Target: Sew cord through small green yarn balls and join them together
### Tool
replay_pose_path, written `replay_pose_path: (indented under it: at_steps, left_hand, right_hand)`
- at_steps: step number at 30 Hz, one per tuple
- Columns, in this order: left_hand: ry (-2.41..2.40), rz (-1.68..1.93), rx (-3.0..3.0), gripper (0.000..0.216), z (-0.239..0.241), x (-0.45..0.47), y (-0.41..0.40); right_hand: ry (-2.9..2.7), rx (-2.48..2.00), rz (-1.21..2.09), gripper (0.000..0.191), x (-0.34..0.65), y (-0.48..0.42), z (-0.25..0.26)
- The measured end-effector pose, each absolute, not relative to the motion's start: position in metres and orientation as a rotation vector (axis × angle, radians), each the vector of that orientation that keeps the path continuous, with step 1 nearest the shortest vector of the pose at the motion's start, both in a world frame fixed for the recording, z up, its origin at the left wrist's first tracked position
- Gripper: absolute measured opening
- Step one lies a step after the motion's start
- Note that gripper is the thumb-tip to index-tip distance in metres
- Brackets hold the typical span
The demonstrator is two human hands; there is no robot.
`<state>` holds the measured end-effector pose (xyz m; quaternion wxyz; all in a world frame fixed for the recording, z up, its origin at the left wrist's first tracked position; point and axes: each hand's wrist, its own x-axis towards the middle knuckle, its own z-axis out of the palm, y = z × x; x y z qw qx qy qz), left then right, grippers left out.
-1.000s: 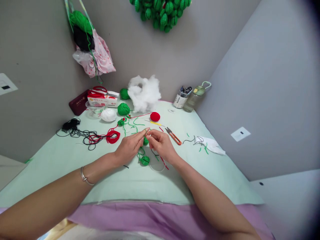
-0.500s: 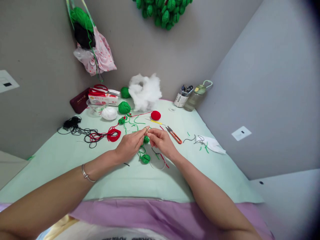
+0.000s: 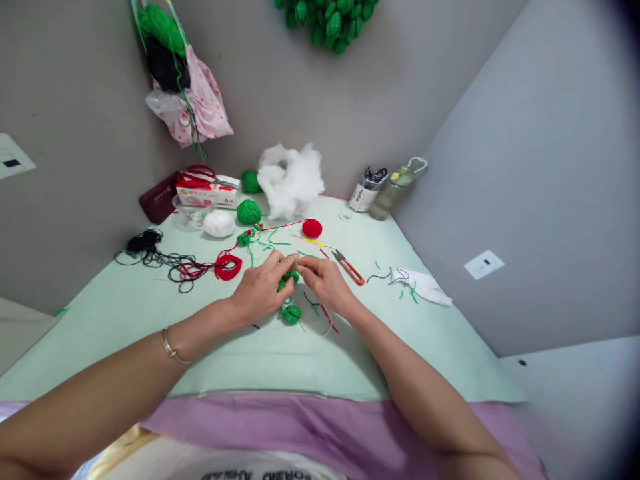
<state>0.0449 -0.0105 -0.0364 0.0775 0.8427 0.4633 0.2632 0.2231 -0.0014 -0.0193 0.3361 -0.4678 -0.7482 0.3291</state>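
Observation:
My left hand (image 3: 261, 288) and my right hand (image 3: 324, 281) meet over the pale green table cloth (image 3: 210, 347), fingers pinched together on a small green crocheted piece (image 3: 289, 276). A second green crocheted ball (image 3: 291, 314) lies just below my hands, joined by green yarn. A silver bracelet (image 3: 170, 349) circles my left wrist. Thread snips with orange handles (image 3: 349, 267) lie just right of my right hand. A yellow crochet hook (image 3: 313, 241) rests beyond my fingers.
Behind my hands lie a red ball (image 3: 312, 228), green yarn balls (image 3: 249, 212), a white ball (image 3: 218, 224), white stuffing (image 3: 290, 180), a box with red scissors (image 3: 204, 192), black cord (image 3: 155, 257), red yarn (image 3: 226, 265). A cup and bottle (image 3: 393, 191) stand at the back right.
My fingers have dropped from a raised pinch down onto the small green piece. The view has tilted slightly, so the table things sit a little higher.

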Motion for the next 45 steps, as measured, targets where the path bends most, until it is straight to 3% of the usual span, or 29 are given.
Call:
replay_pose_path:
  at_steps: [6,36,45]
  left_hand:
    - [1.409,0.744,2.532,0.048,-0.036,0.044,-0.009]
    - [1.313,0.611,2.543,0.038,-0.035,0.038,-0.005]
    - [1.160,1.027,1.956,0.026,-0.026,0.030,0.010]
  right_hand:
    - [-1.974,-1.227,0.875,0.024,0.223,-0.001,-0.017]
    - [-1.866,-1.198,1.199,0.024,0.229,0.002,-0.018]
    - [-1.884,-1.254,0.953,0.027,0.222,-0.007,-0.013]
